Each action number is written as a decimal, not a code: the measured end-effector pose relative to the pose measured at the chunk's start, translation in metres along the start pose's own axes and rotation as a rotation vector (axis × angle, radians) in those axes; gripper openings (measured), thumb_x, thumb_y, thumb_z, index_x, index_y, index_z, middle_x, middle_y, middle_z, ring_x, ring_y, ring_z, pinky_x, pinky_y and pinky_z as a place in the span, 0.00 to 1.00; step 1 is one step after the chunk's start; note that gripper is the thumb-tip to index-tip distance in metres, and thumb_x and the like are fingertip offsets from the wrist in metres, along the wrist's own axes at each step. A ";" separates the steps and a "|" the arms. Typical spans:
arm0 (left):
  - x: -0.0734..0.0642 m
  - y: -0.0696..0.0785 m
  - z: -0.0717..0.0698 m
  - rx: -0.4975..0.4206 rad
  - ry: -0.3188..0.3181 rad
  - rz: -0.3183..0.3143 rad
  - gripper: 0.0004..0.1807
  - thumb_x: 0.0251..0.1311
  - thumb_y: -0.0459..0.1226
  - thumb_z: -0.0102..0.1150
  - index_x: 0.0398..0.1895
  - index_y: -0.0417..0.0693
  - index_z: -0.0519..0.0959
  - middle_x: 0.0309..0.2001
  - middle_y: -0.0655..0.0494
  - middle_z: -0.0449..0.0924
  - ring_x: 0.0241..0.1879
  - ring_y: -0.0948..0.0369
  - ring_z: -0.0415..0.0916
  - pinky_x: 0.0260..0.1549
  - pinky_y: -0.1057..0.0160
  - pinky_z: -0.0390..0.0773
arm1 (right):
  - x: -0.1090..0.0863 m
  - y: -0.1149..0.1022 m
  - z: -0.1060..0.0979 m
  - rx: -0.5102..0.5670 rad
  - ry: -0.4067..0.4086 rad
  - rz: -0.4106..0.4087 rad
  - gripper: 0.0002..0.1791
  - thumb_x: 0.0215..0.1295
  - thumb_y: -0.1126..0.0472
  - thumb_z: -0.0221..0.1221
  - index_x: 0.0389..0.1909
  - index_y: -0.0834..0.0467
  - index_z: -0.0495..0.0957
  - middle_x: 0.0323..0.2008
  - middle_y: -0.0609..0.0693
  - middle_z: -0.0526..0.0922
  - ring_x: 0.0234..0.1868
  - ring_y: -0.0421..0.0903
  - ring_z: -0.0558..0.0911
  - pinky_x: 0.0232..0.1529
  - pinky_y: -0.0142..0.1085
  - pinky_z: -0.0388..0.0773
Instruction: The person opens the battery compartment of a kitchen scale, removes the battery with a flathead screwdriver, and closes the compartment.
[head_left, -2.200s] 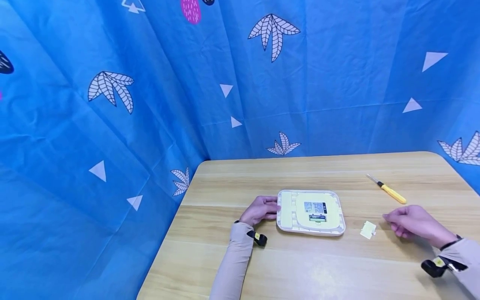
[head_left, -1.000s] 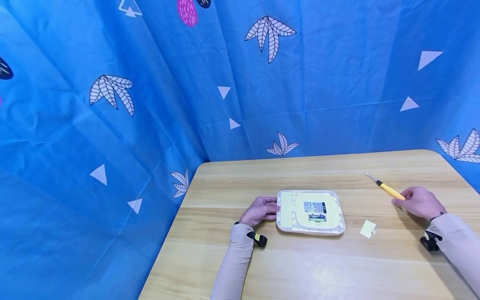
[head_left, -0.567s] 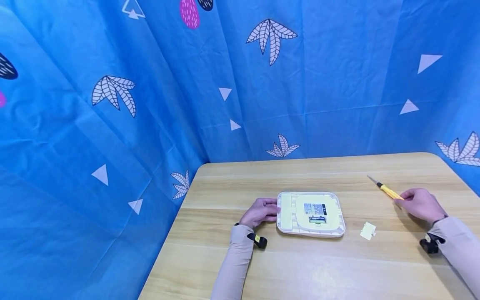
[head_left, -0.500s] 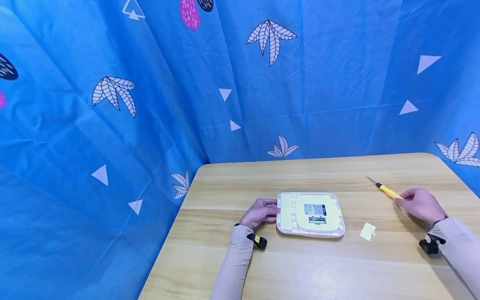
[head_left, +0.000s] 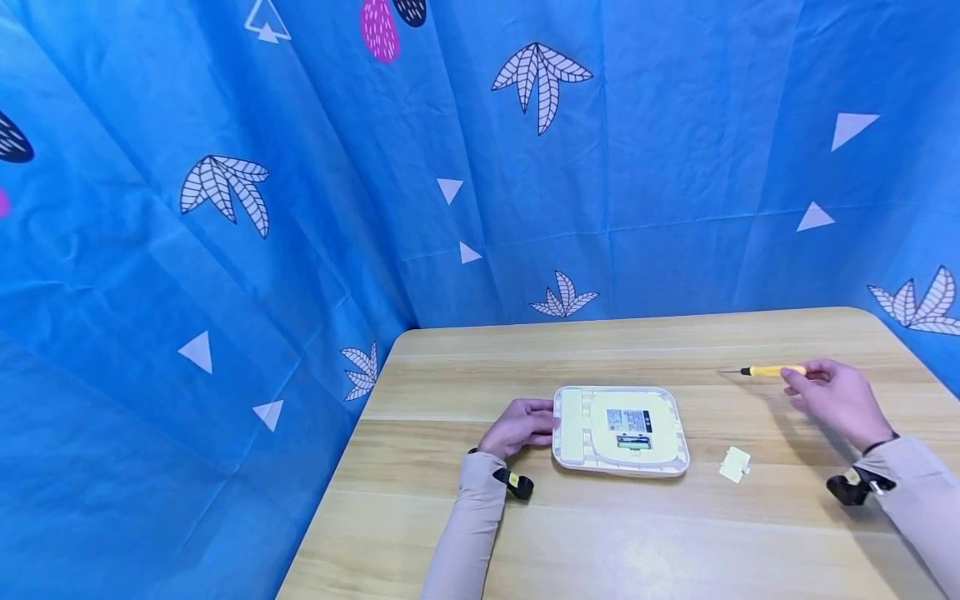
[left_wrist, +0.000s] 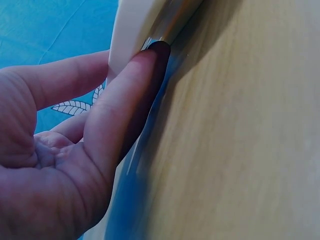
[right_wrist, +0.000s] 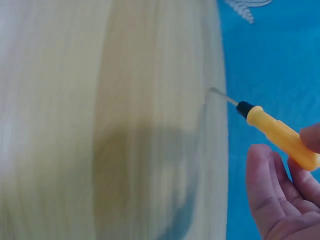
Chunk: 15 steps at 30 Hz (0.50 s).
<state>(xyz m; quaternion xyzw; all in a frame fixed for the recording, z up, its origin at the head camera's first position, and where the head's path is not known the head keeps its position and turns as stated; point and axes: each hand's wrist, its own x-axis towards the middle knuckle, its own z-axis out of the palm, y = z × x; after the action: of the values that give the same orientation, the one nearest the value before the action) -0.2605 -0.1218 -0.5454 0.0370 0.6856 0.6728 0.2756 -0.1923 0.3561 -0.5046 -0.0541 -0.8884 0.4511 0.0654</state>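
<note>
What looks like a white kitchen scale (head_left: 581,427) lies underside up, its battery compartment uncovered with a battery (head_left: 633,442) inside. My left hand (head_left: 519,427) grips its left edge; in the left wrist view the thumb and fingers pinch the white rim (left_wrist: 131,32). A screwdriver (head_left: 767,371) with a yellow handle is pinched by its rear end in my right hand (head_left: 836,404), lifted off the table. Its shaft points left. In the right wrist view the screwdriver (right_wrist: 280,134) has a black collar and thin metal shaft. A small cream battery cover (head_left: 735,464) lies right of the scale.
The wooden table (head_left: 600,542) has its back edge against a blue patterned curtain (head_left: 675,167), which also hangs along the left side. Each wrist wears a black strap with a small camera (head_left: 847,490).
My right hand has moved up to the screwdriver, taken it by the handle, then raised it and turned it so its shaft points left. The left hand and scale have stayed put.
</note>
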 end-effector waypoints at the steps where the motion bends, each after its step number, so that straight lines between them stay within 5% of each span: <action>1: 0.000 0.000 0.000 0.000 0.000 0.001 0.26 0.61 0.27 0.61 0.63 0.35 0.72 0.48 0.43 0.85 0.38 0.61 0.86 0.40 0.64 0.89 | 0.000 -0.002 0.000 0.054 -0.004 0.005 0.29 0.74 0.48 0.52 0.53 0.75 0.67 0.29 0.48 0.88 0.27 0.33 0.84 0.29 0.30 0.87; 5: 0.000 0.000 0.000 0.001 -0.001 0.004 0.26 0.61 0.28 0.61 0.64 0.35 0.72 0.49 0.42 0.85 0.39 0.60 0.86 0.41 0.64 0.88 | 0.000 -0.009 0.001 0.257 -0.019 0.019 0.22 0.73 0.53 0.55 0.51 0.68 0.66 0.28 0.29 0.84 0.30 0.32 0.87 0.35 0.31 0.88; 15: 0.000 0.000 -0.001 -0.004 -0.002 -0.002 0.27 0.61 0.28 0.61 0.64 0.35 0.71 0.48 0.44 0.85 0.39 0.61 0.86 0.41 0.64 0.88 | -0.009 -0.027 0.004 0.782 -0.104 0.017 0.14 0.70 0.62 0.58 0.47 0.62 0.63 0.31 0.46 0.89 0.31 0.44 0.90 0.36 0.34 0.89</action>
<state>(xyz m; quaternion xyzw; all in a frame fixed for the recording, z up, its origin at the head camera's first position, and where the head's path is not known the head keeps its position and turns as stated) -0.2609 -0.1222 -0.5460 0.0364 0.6841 0.6737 0.2772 -0.1849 0.3354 -0.4859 -0.0095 -0.6512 0.7582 0.0322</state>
